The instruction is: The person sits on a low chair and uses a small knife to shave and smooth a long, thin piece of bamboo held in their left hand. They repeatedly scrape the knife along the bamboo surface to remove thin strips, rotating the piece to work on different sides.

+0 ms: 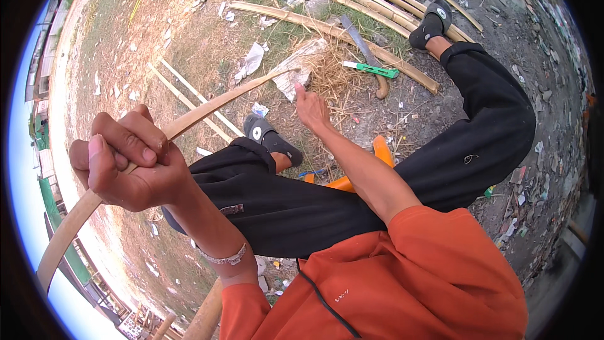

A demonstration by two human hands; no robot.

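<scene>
A long, thin bamboo strip (207,107) runs from the lower left toward the middle. My left hand (129,157), raised at the left, is closed around it. The strip's narrow far end reaches over a pale, weathered wood block (296,66) on the ground. My right hand (313,110) is beside that block, just below the strip's tip. Its fingers are curled with the thumb up; whatever they may grip is hidden. Past the block lie a green utility knife (371,69) and a machete (362,43) with a curved wooden handle.
Straw-like shavings (333,75) lie by the block. Several split bamboo lengths (371,3) are at the far right, and two thin strips (189,97) at the left. Between my legs an orange plastic piece (381,150) shows. Litter is scattered on the dirt.
</scene>
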